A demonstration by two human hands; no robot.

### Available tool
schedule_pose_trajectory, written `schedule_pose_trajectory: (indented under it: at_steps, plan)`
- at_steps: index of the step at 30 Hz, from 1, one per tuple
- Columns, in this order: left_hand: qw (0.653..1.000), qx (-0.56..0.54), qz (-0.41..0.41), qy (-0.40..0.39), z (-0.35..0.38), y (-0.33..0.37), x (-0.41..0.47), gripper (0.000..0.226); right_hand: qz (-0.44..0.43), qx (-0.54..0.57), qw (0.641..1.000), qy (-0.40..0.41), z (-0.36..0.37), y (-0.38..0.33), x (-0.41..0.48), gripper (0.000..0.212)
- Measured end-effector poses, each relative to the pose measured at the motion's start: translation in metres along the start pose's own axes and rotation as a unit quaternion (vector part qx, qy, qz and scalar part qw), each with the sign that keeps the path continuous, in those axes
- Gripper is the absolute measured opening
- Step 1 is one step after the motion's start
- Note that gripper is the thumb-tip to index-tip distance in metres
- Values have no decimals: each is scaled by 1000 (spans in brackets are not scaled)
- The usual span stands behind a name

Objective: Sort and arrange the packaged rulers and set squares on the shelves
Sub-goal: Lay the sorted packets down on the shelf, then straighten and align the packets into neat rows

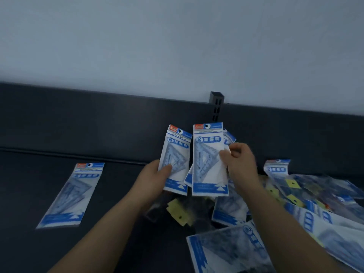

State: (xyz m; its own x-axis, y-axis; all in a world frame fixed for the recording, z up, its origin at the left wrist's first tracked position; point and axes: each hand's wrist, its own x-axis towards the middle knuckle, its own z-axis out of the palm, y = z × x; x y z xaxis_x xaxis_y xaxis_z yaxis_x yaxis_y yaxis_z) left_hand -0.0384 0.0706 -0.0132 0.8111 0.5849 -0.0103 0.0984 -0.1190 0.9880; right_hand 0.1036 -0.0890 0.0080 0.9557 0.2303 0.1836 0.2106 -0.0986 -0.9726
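Observation:
My left hand grips a blue-and-white set square pack upright by its lower left edge, thumb across the front. My right hand pinches a second, matching pack by its right edge, with at least one more pack fanned behind it. Both packs are held above the dark shelf. A single set square pack lies flat on the shelf at the left. A loose heap of packaged rulers and set squares covers the shelf at the right.
A dark slotted upright rises at the back against the pale wall. Packs with yellow headers lie in the heap under my hands. A large pack lies near the front edge.

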Motion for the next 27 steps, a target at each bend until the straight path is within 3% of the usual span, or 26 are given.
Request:
schedule_pose_trajectory:
  at_steps: [8, 17, 22, 27]
  plan:
    - [987, 111, 27, 117, -110, -21, -32, 13, 36, 14, 994, -98, 105, -8, -53, 26]
    - [949, 272, -18, 157, -230, -66, -42, 12, 67, -6, 987, -145, 231, -5, -111, 38]
    - [916, 379, -24, 132, -250, -81, -42, 25, -4, -145, 973, -180, 257, -2, -132, 57]
    - [847, 509, 27, 151, -248, -82, -49, 41, -61, -322, 926, -186, 254, -1, -142, 54]
